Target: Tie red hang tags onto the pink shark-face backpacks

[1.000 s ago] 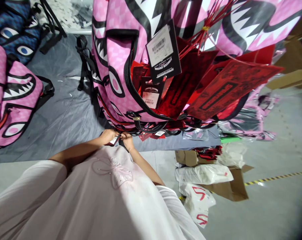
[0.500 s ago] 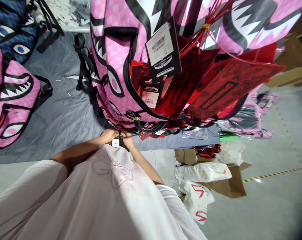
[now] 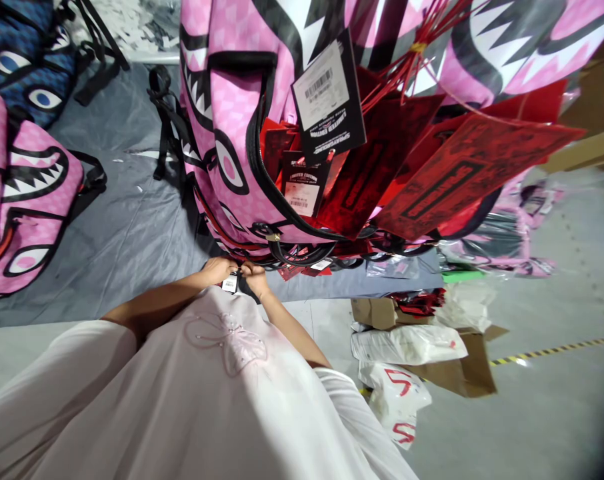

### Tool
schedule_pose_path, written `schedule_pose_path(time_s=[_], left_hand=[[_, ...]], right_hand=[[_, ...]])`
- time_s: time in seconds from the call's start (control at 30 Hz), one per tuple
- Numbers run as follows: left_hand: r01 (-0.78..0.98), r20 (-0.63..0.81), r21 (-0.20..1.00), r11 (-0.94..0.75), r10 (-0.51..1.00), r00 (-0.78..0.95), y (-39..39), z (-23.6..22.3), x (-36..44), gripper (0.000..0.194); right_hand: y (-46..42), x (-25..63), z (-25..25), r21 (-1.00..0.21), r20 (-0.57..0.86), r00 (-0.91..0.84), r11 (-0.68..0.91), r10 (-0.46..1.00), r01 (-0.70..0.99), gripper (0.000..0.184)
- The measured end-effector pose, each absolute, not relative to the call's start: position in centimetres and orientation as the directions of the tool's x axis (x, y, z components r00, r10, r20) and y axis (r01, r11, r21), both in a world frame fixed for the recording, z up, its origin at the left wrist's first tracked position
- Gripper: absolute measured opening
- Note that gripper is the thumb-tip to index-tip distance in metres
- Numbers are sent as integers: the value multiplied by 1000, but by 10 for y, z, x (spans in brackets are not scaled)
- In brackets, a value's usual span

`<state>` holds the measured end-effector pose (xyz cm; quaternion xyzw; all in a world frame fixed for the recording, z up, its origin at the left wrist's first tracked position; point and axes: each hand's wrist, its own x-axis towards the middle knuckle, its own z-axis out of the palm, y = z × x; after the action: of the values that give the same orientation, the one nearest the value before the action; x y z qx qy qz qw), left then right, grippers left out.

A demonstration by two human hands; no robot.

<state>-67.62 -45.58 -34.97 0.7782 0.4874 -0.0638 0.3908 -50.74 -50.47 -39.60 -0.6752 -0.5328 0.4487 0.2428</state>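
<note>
Fingers [image 3: 231, 266] flank the top of a dark, white-labelled tag [image 3: 230, 283].

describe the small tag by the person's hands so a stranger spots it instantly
Find the big pink bag with the toothy print at the top, then go down to its lower left edge, where the left hand and right hand nearly meet. The small tag shows white just below them, unlike the larger black tags and red tags higher up.

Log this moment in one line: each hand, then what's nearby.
left hand: at white-labelled tag, grip unclear | right hand: near same tag, grip unclear | ahead: pink bag, red tags
</note>
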Motion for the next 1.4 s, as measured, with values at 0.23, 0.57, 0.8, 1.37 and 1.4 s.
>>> schedule_pose_path(time_s=[0.23,0.57,0.8,1.37,1.4], left_hand=[[816,-486,533,-226,708,513,-454,-349,-674,30],[820,-504,532,-210,700,506,-452,-350,-671,29],[842,-521,520,-143,728,446,-450,-357,-667,23],[785,-488,606,-128,720,494,-452,-365,-667,28],[800,-500,588,-121,723,477,-452,-365,-666,27]], right_hand=[[-504,-504,-401,-794,-352,17,-308,936,523,17],[-504,-504,-405,-776,-336,-19,-265,942,573,15],[-501,-503,-400,-756,-328,-45,-233,944,611,13],[-500,-506,-399,-747,-334,-56,-228,941,625,14],[-500,-505,-399,-750,-334,-64,-224,940,622,14]])
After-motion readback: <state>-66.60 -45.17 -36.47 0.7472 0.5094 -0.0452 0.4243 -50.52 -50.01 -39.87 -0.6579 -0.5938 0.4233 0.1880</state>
